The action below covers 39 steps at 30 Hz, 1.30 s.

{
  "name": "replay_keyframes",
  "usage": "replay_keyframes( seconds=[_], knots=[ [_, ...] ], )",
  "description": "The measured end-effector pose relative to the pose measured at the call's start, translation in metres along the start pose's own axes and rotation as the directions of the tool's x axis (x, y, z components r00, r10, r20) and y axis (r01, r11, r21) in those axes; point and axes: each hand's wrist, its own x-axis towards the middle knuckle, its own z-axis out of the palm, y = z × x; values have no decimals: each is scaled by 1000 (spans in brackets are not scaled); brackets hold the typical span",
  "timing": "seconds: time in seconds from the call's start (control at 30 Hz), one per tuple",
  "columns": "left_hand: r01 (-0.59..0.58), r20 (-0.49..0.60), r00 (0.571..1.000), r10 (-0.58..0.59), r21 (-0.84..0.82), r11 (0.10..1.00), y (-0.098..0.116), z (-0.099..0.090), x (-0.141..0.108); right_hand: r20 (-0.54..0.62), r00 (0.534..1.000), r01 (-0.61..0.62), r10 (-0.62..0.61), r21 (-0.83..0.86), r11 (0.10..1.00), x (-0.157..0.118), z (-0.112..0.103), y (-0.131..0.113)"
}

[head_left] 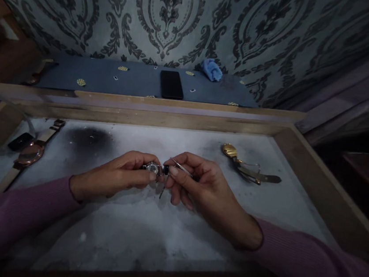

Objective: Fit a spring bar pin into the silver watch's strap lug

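My left hand (119, 171) pinches a small round silver watch (152, 167) between thumb and fingers, its face turned up. Close beside it, my right hand (202, 183) is closed on a thin metal tool (183, 169), whose exact kind I cannot make out. A short dark piece (166, 169), perhaps the end of a strap, sits at the right fingertips. Whether it is joined to the watch cannot be told. Both hands are over the white bottom of a shallow wooden tray (173, 121), fingertips nearly meeting.
On the tray's left lie a large rose-gold watch (31, 153) with a light strap and a small black object (20, 141). A gold watch (229, 151) with an open strap lies at right. Behind the rim are a black phone (171, 85) and a crumpled blue cloth (212, 69).
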Motion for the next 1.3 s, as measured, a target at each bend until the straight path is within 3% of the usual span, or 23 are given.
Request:
replay_keyframes(
  seconds=[0.9, 1.3],
  knots=[
    [-65, 27, 998, 63, 96, 993, -1, 0, 0, 37, 997, 69, -64, -165, 984, -2, -1, 0],
    [-29, 13, 1000, 28, 97, 995, -4, 1, -1, 12, 998, 63, -62, -241, 969, -4, -2, 1]
  ],
)
